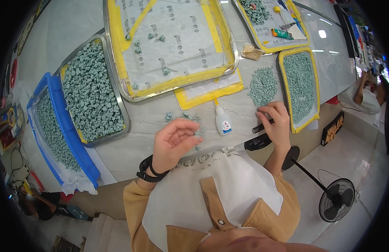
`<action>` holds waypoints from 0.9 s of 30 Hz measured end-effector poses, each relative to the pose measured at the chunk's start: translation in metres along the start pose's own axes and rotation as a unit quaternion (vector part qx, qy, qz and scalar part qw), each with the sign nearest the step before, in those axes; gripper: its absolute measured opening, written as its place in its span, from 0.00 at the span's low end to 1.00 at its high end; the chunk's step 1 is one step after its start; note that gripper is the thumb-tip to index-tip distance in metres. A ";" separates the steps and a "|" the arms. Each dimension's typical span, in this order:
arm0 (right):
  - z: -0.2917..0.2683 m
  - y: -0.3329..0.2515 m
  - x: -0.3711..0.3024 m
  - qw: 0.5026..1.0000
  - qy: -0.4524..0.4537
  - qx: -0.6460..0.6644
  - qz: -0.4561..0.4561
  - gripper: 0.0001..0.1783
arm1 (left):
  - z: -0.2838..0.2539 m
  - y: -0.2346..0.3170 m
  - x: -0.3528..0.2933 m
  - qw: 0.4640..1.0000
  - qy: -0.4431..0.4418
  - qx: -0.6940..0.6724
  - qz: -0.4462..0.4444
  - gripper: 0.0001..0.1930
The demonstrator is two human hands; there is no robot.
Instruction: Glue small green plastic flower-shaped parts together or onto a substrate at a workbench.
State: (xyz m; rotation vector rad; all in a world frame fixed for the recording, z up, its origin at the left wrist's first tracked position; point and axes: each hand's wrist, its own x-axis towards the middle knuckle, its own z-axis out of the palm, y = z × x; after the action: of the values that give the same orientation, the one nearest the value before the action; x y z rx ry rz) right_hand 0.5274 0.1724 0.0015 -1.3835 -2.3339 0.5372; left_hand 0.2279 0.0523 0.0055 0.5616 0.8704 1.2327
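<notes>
My left hand (174,140) is curled in front of my chest, thumb and fingertips closed around a small pale green stone-like piece (197,134). A few similar loose pieces (169,115) lie on the table just beyond it. My right hand (277,124) has its thumb and forefinger close together at the near edge of a pile of tiny green pieces (263,86); whatever is between them is too small to make out. Below its fingers lies a short dark object (257,128). Between my hands a small white glue bottle (223,121) with a yellow tip stands or lies on the table; which, I cannot tell.
At left are a metal tray of larger green pieces (89,90) and a blue tray (68,122). Ahead sits a big paper-lined tray (177,86) with yellow tape. At right are a yellow-edged tray (318,96) and another tray holding a green lighter (282,33). A fan (336,199) stands on the floor.
</notes>
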 end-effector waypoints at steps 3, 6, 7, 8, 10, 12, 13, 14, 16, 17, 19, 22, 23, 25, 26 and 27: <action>0.003 -0.001 0.003 1.000 -0.002 -0.009 -0.025 0.09 | 0.002 0.002 0.000 1.000 0.006 0.002 -0.005 0.16; 0.005 -0.011 0.005 0.999 -0.006 0.003 -0.035 0.09 | 0.006 0.004 0.001 0.999 -0.005 0.026 -0.020 0.16; 0.004 -0.020 0.007 0.999 -0.003 0.023 -0.040 0.10 | 0.007 0.003 0.003 0.996 -0.035 0.070 -0.035 0.17; 0.002 -0.034 0.009 0.994 0.002 0.065 -0.084 0.10 | 0.008 0.002 0.004 0.990 -0.064 0.114 -0.051 0.18; 0.002 -0.077 0.020 0.971 -0.010 0.156 -0.179 0.12 | 0.011 0.004 0.002 0.987 -0.077 0.130 -0.053 0.18; 0.015 -0.100 0.031 0.952 -0.021 0.201 -0.228 0.13 | 0.010 0.005 0.003 0.983 -0.097 0.147 -0.053 0.18; 0.022 -0.107 0.037 0.948 -0.036 0.207 -0.238 0.14 | 0.009 0.002 0.002 0.986 -0.095 0.131 -0.041 0.18; 0.026 -0.110 0.041 0.944 -0.051 0.213 -0.247 0.14 | 0.007 0.001 0.002 0.989 -0.093 0.113 -0.029 0.18; 0.028 -0.106 0.045 0.941 -0.067 0.224 -0.246 0.14 | 0.006 0.003 0.004 0.986 -0.090 0.135 -0.031 0.18; 0.030 -0.104 0.047 0.939 -0.082 0.232 -0.242 0.14 | 0.005 0.004 0.005 0.983 -0.089 0.155 -0.036 0.18; 0.035 -0.101 0.047 0.937 -0.078 0.244 -0.238 0.13 | 0.005 0.002 0.003 0.984 -0.082 0.159 -0.024 0.19; 0.043 -0.102 0.046 0.935 -0.066 0.261 -0.229 0.11 | 0.002 -0.001 0.002 0.983 -0.076 0.166 -0.015 0.21; 0.045 -0.103 0.046 0.936 -0.059 0.266 -0.225 0.11 | 0.001 -0.002 0.001 0.983 -0.076 0.169 -0.015 0.21; 0.049 -0.106 0.047 0.936 -0.054 0.267 -0.223 0.11 | 0.001 0.003 0.003 0.979 -0.079 0.186 -0.003 0.22; 0.050 -0.107 0.047 0.937 -0.046 0.266 -0.221 0.11 | 0.002 0.006 0.004 0.975 -0.085 0.205 0.011 0.22; 0.047 -0.109 0.046 0.936 -0.049 0.269 -0.221 0.11 | 0.003 0.008 0.002 0.975 -0.081 0.205 0.009 0.22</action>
State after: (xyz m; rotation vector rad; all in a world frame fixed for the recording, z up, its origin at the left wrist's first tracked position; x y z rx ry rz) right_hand 0.4026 0.1586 0.0210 -0.5732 -2.2271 1.0162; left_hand 0.2261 0.0569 0.0126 0.9891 0.9867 1.0097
